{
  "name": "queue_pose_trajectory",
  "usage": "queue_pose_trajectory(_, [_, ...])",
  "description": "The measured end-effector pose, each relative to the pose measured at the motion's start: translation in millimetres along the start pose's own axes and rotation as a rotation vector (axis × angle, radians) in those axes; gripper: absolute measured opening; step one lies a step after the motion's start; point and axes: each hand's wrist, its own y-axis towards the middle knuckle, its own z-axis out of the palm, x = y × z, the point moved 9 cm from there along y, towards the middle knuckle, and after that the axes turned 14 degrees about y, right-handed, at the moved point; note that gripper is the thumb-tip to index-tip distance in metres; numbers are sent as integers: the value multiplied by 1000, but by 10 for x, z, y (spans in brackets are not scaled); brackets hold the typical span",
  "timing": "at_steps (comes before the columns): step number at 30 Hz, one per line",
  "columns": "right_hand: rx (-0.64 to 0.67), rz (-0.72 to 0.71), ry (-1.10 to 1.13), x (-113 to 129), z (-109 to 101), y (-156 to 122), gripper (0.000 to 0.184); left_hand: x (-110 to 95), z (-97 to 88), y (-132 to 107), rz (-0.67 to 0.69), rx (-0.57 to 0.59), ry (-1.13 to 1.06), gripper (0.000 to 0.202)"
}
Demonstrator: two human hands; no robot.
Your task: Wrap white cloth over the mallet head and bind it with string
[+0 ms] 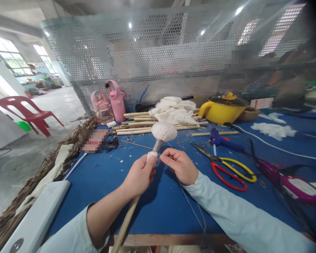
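My left hand (140, 174) is closed around a wooden stick (126, 222), just below a round head covered in gathered white cloth (164, 131). Grey thread is wound round the neck (157, 145) under that head, and a white cloth edge shows below it at my thumb. The stick slants down toward the table's near edge. Beside the neck, my right hand (181, 166) pinches thumb to forefinger on the thread, whose loose length (189, 203) hangs from under the hand across the blue tabletop (163, 214).
Behind lie several wooden sticks (134, 131) with white cloth (173, 109) on top. Scissors (229, 172), a blue glue gun (223, 141) and a yellow pot (225, 110) are to the right. Pink bottles (117, 105) stand back left. A white power bank-like box (39, 218) lies near left.
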Motion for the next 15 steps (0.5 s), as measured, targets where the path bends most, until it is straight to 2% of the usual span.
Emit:
queue_pose_trajectory(11, [57,108,230,-222,-54,76,33,21,180,-42,-46,178,-210,33])
queue_pose_trajectory(15, [113,146,368,-250,8,75,35,-12,256,-102,-79,300,-294,33])
